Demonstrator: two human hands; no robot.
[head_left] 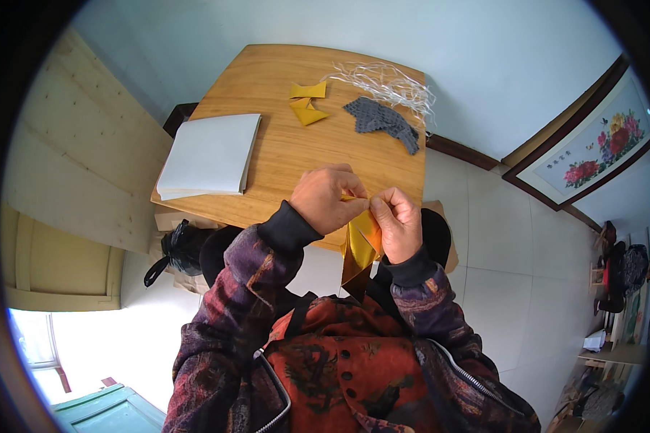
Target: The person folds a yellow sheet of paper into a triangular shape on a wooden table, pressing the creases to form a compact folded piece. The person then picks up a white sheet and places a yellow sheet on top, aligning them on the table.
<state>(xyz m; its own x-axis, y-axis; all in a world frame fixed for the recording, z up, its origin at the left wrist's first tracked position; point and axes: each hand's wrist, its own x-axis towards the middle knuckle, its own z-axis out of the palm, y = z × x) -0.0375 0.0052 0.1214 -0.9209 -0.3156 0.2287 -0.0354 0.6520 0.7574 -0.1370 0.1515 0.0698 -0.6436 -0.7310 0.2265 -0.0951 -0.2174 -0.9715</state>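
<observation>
Between my two hands hangs a folded piece of shiny gold paper (359, 249), just past the near edge of the wooden table. My left hand (328, 196) pinches its upper edge, fingers bent. Close beside it, my right hand (399, 224) grips the same edge between thumb and forefinger, the fingertips of both hands almost touching. The lower end of the paper tapers down toward my lap. Two folded gold paper pieces (308, 112) lie further back on the table.
A stack of white-backed sheets (211, 155) lies at the table's left. White strings (386, 83) and a crumpled grey cloth (383, 123) rest at the back right of the table (296, 151). A black plastic bag (184, 245) stands on the floor left of me.
</observation>
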